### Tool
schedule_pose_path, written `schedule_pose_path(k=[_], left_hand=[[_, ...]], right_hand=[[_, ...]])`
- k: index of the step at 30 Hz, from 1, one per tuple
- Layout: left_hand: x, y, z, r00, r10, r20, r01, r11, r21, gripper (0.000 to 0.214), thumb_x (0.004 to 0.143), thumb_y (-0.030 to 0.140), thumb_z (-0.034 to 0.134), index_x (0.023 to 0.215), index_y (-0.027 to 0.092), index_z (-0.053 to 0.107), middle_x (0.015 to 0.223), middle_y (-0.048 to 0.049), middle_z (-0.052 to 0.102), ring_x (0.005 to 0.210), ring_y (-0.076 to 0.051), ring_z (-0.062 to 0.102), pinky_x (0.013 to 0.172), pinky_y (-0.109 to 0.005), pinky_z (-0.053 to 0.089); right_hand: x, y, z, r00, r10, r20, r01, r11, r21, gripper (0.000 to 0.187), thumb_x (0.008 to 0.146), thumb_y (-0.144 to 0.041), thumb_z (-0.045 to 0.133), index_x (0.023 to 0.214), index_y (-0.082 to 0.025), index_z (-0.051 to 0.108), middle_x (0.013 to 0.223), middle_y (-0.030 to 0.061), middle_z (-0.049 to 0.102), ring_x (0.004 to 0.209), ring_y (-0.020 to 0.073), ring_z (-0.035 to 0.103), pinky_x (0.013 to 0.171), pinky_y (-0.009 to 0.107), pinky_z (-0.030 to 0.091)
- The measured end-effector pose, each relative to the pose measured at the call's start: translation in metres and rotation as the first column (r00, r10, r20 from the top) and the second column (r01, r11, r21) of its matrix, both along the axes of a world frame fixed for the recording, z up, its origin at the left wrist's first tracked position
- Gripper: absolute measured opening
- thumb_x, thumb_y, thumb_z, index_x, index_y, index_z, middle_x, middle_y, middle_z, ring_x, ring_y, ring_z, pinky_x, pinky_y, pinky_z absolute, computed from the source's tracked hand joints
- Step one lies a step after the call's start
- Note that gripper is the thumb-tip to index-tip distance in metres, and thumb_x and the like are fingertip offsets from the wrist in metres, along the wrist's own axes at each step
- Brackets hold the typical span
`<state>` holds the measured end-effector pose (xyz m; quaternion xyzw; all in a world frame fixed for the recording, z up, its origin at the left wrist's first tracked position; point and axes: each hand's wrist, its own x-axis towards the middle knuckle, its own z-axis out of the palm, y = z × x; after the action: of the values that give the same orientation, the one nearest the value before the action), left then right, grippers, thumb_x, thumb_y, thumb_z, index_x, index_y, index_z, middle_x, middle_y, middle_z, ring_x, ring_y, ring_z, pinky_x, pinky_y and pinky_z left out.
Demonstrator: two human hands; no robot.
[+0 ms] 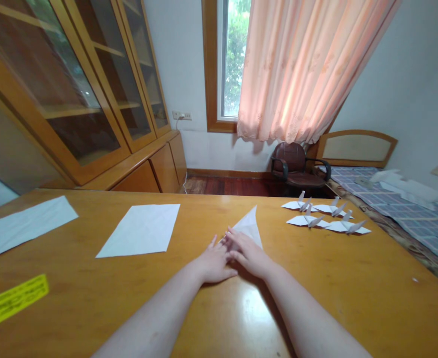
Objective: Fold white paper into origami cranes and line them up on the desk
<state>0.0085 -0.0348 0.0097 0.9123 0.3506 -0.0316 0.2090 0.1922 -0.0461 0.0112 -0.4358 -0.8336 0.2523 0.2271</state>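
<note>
A: Big stuff first?
B: Wooden table (356, 278) across the view, glass-front cabinet (73, 89) at 10 o'clock, curtained window (278, 69) at 12, bed (394, 199) at 2

A: Paper?
B: White sheet (140, 231) at 11, long white strip (23, 227) at 10, yellow label (12, 302) at 8, four paper cranes (325, 214) at 2

A: Hands?
B: Together, both flat, not clamped; left hand (213, 261) on the table, fingertips meeting the right hand (248, 253), which rests on the pointed folded white paper (249, 226), just ahead at 12
</note>
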Motion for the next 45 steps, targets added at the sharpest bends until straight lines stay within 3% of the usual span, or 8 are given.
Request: schedule_pose_path(k=[6, 15, 27, 31, 37, 41, 43, 45], left_hand=[[0.001, 0.001, -0.005, 1.0, 0.005, -0.002, -0.005, 1.0, -0.022, 0.072, 0.081, 0.056, 0.05, 0.143, 0.026, 0.028, 0.153, -0.0094, 0.005, 0.141, -0.029, 0.001, 0.111, -0.054, -0.002], [0.001, 0.002, -0.004, 1.0, -0.015, 0.005, 0.015, 1.0, -0.024, 0.069, 0.082, 0.054, 0.049, 0.142, 0.028, 0.028, 0.153, -0.0106, 0.004, 0.141, -0.03, -0.001, 0.109, -0.058, -0.002], [0.002, -0.001, 0.002, 1.0, 0.024, -0.018, -0.025, 0.999, -0.042, 0.071, 0.08, 0.054, 0.051, 0.143, 0.033, 0.025, 0.153, -0.0089, 0.003, 0.141, -0.029, -0.001, 0.11, -0.057, -0.001], [0.004, -0.005, -0.003, 0.989, 0.143, -0.032, -0.144, 0.99, -0.014, 0.074, 0.081, 0.055, 0.048, 0.145, 0.027, 0.022, 0.153, -0.0104, 0.005, 0.141, -0.029, 0.001, 0.111, -0.054, 0.003], [0.005, -0.011, -0.005, 0.933, 0.344, -0.105, -0.343, 0.939, 0.025, 0.078, 0.084, 0.051, 0.041, 0.146, 0.012, 0.017, 0.152, -0.0142, 0.005, 0.141, -0.028, 0.006, 0.113, -0.05, 0.008], [0.001, -0.014, -0.006, 0.871, 0.457, -0.178, -0.456, 0.889, 0.052, 0.081, 0.083, 0.055, 0.036, 0.145, 0.007, 0.016, 0.151, -0.0154, 0.004, 0.141, -0.029, 0.005, 0.113, -0.052, 0.006], [-0.001, -0.013, -0.008, 0.813, 0.543, -0.211, -0.533, 0.839, 0.11, 0.085, 0.082, 0.058, 0.037, 0.144, 0.003, 0.019, 0.151, -0.0183, 0.007, 0.14, -0.031, 0.005, 0.112, -0.052, 0.005], [0.0, -0.011, -0.01, 0.701, 0.682, -0.21, -0.637, 0.731, 0.246, 0.091, 0.079, 0.061, 0.04, 0.141, -0.004, 0.023, 0.149, -0.0249, 0.011, 0.14, -0.035, 0.006, 0.112, -0.052, 0.004]], right_hand=[[-0.007, 0.005, -0.012, 0.973, -0.042, 0.225, 0.064, 0.994, -0.093, 0.06, 0.091, -0.047, 0.038, 0.144, -0.022, 0.025, 0.15, 0.0071, 0.023, 0.139, 0.0212, 0.018, 0.114, 0.044, 0.011], [-0.015, 0.013, -0.017, 0.945, -0.144, 0.293, 0.182, 0.977, -0.107, 0.058, 0.092, -0.048, 0.032, 0.144, -0.024, 0.025, 0.15, 0.0035, 0.025, 0.14, 0.0218, 0.016, 0.112, 0.047, 0.009], [0.001, 0.075, -0.026, 0.848, -0.281, 0.449, 0.311, 0.95, 0.006, 0.065, 0.091, -0.051, 0.028, 0.146, -0.018, 0.018, 0.152, 0.0075, 0.016, 0.141, 0.0195, 0.012, 0.112, 0.046, 0.004], [0.01, 0.093, -0.031, 0.803, -0.387, 0.454, 0.412, 0.91, 0.048, 0.072, 0.089, -0.056, 0.028, 0.146, -0.013, 0.018, 0.152, 0.0107, 0.015, 0.141, 0.0205, 0.01, 0.113, 0.043, 0.005], [0.017, 0.108, -0.036, 0.696, -0.54, 0.474, 0.58, 0.811, 0.071, 0.088, 0.083, -0.066, 0.031, 0.145, -0.006, 0.015, 0.152, 0.0193, 0.008, 0.141, 0.0298, 0.004, 0.109, 0.056, -0.001], [0.018, 0.11, -0.038, 0.69, -0.537, 0.485, 0.59, 0.806, 0.053, 0.09, 0.082, -0.069, 0.029, 0.146, -0.007, 0.013, 0.152, 0.0197, 0.007, 0.141, 0.0294, 0.003, 0.109, 0.054, -0.002], [0.018, 0.109, -0.038, 0.682, -0.534, 0.5, 0.591, 0.805, 0.054, 0.09, 0.082, -0.069, 0.028, 0.146, -0.008, 0.012, 0.152, 0.0187, 0.007, 0.141, 0.0281, 0.003, 0.109, 0.054, -0.002], [0.018, 0.109, -0.038, 0.671, -0.536, 0.512, 0.592, 0.803, 0.064, 0.089, 0.082, -0.068, 0.027, 0.146, -0.009, 0.013, 0.153, 0.018, 0.007, 0.141, 0.0274, 0.003, 0.109, 0.053, -0.001]])
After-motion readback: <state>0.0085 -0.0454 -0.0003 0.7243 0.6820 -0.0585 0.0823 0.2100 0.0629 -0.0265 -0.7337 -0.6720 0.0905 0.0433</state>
